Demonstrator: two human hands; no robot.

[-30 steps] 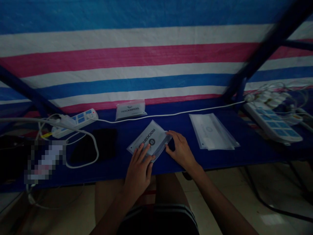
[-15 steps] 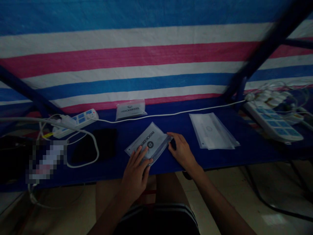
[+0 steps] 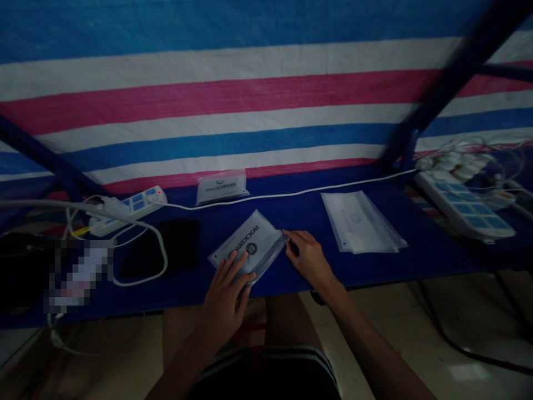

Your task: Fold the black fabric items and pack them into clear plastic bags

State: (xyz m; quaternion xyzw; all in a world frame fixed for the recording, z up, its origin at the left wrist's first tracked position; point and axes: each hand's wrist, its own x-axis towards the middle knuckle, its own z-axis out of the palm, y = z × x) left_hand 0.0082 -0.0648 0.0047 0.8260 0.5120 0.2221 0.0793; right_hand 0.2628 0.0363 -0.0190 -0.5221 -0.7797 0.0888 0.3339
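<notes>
A frosted plastic zip bag [image 3: 254, 240] with dark printed lettering lies tilted on the blue table in front of me. My left hand [image 3: 228, 289] rests on its lower left part, fingers spread over the plastic. At the bag's right corner, along the zip edge, my right hand [image 3: 307, 258] pinches the plastic between thumb and forefinger. To the right, several similar frosted bags [image 3: 358, 222] lie in an overlapping stack. Another printed bag [image 3: 222, 187], with its lettering upside down, sits at the back against the striped sheet.
A power strip [image 3: 129, 209] with plugs is at left, and a larger one [image 3: 466, 205] with tangled cables at right. A white cable [image 3: 291, 194] crosses the table's back. A black cloth-like item [image 3: 179, 247] lies left of the bag. Striped sheeting [image 3: 250, 89] hangs behind.
The bag and both hands have shifted slightly to the left. My right hand still pinches the bag's corner, and the other bags lie as before.
</notes>
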